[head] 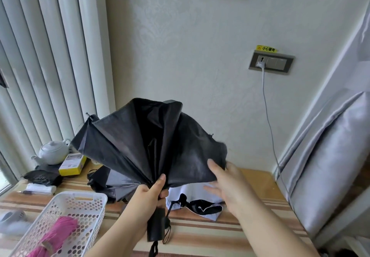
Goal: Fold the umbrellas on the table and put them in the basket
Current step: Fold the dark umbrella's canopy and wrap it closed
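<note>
**Black umbrella half-collapsed in your hands**

While your left hand (pixel 149 191) grips the black folding umbrella (pixel 148 142) just above its stubby black handle, your right hand (pixel 224 184) lies open, fingers spread against the canopy's right edge. The fabric fans upward in loose, crumpled panels above the striped wooden table (pixel 200 230). At your near left, the white perforated plastic basket (pixel 80 206) holds a folded pink umbrella (pixel 58 234). Beyond your hands, two more umbrellas lie on the table: a black one (pixel 108 180) and a white-and-black one (pixel 198 202). Bare tabletop lies to the right.
</note>
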`<state>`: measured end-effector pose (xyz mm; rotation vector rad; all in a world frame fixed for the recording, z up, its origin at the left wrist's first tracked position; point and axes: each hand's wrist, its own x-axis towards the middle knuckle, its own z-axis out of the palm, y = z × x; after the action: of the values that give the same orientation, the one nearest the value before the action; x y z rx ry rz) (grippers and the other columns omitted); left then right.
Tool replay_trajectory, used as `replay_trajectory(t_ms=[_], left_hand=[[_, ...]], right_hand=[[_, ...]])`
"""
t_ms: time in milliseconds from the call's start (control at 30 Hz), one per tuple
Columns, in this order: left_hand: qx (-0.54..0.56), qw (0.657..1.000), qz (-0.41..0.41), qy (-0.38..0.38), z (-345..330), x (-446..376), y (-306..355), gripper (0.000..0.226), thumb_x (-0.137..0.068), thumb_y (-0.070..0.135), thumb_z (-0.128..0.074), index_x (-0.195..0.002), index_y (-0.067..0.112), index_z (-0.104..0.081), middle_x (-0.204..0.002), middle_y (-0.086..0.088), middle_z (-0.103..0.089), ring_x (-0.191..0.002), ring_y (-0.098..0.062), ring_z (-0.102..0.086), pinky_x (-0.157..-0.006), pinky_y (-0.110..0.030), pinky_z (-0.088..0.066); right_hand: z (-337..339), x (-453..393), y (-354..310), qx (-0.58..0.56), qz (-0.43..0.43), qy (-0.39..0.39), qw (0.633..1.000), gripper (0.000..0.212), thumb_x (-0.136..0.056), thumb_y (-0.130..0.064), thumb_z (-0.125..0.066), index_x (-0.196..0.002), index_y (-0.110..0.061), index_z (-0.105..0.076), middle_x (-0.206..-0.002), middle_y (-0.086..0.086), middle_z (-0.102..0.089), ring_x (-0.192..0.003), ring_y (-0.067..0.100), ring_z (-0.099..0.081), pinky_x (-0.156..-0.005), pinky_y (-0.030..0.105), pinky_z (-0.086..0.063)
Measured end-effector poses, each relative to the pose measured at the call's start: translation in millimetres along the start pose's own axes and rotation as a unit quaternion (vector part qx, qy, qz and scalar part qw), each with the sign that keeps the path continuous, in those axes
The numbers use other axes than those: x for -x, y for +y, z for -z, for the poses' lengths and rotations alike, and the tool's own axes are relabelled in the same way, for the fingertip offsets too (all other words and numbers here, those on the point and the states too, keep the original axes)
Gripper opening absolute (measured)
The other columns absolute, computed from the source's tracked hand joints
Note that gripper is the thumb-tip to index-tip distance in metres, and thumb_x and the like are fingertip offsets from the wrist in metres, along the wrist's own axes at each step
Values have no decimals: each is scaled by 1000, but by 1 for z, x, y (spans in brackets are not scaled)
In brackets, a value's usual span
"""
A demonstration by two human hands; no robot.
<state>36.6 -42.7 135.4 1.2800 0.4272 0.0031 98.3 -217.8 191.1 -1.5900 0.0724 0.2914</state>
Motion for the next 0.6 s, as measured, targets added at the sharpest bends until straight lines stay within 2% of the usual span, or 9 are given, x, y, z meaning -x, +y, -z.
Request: replay_trajectory(t_ms=[33, 67, 167, 267, 367, 433, 500, 567, 600], left_hand=[[0, 1000, -1, -2, -3, 1, 1, 34, -94, 35, -55, -73, 11, -43, -58, 0, -41, -46, -12, -31, -50, -25, -33], [5, 1000, 1, -1, -4, 2, 2, 32, -94, 34, -55, -76, 11, -44, -57, 1, -41, -46, -12, -31, -50, -25, -33], [57, 998, 15, -2, -6, 3, 8, 27, -95, 32, -55, -80, 12, -43, -57, 1, -40, -44, -11, -29, -46, -22, -32], [96, 995, 30, -16, -9, 5, 15, 25, -95, 30, -54, -81, 14, -42, -56, 3, -39, -42, -9, -28, -44, -21, -33], [107, 993, 42, -33, -11, 7, 15, 19, -95, 28, -54, -88, 14, -44, -56, 3, -40, -43, -8, -29, -47, -21, -31], [97, 994, 53, -24, -13, 6, 14, 19, -95, 28, -55, -90, 13, -45, -56, 2, -41, -43, -9, -30, -47, -21, -31], [66, 996, 53, 2, -15, 6, 14, 23, -94, 30, -56, -90, 11, -44, -55, 2, -44, -43, -10, -32, -45, -22, -33], [14, 998, 48, 36, -18, 7, 14, 28, -94, 33, -57, -87, 9, -44, -54, 3, -47, -45, -11, -36, -46, -24, -37], [-23, 997, 47, 56, -22, 8, 13, 30, -94, 35, -56, -85, 8, -44, -54, 2, -49, -47, -13, -40, -48, -24, -38]], right_hand=[[-4, -1, 1, -14, 56, 39, 998, 10, -98, -23, -54, -97, -25, -64, -105, 2, -72, -95, 21, -70, -73, 31, -57], [-7, -1, 1, -36, 108, 54, 992, 23, -101, -15, -46, -96, -25, -66, -101, -2, -74, -94, 17, -70, -73, 27, -56], [-6, 6, 2, -149, 187, 33, 970, 28, -101, -5, -42, -96, -16, -67, -92, -2, -73, -86, 10, -69, -70, 19, -54], [4, 4, 19, -204, 126, 74, 968, 22, -99, -3, -47, -101, -11, -67, -103, 5, -73, -93, 15, -68, -71, 20, -54], [15, -9, 37, -210, 19, 147, 966, 31, -94, -3, -58, -125, -5, -58, -125, 14, -63, -101, 21, -64, -84, 28, -49], [19, -10, 41, -139, -7, 232, 963, 57, -91, -9, -65, -142, -6, -40, -142, 14, -48, -115, 27, -56, -94, 36, -45], [15, 3, 31, -10, 67, 273, 960, 53, -89, -14, -66, -138, -15, -43, -141, 9, -46, -115, 21, -54, -87, 32, -44], [0, 21, 18, 87, 152, 194, 965, 41, -87, -21, -67, -124, -23, -49, -124, 0, -55, -96, 3, -57, -74, 19, -42], [-11, 27, 12, 126, 138, 115, 976, 46, -85, -30, -68, -126, -24, -47, -120, -5, -56, -94, -3, -57, -73, 16, -41]])
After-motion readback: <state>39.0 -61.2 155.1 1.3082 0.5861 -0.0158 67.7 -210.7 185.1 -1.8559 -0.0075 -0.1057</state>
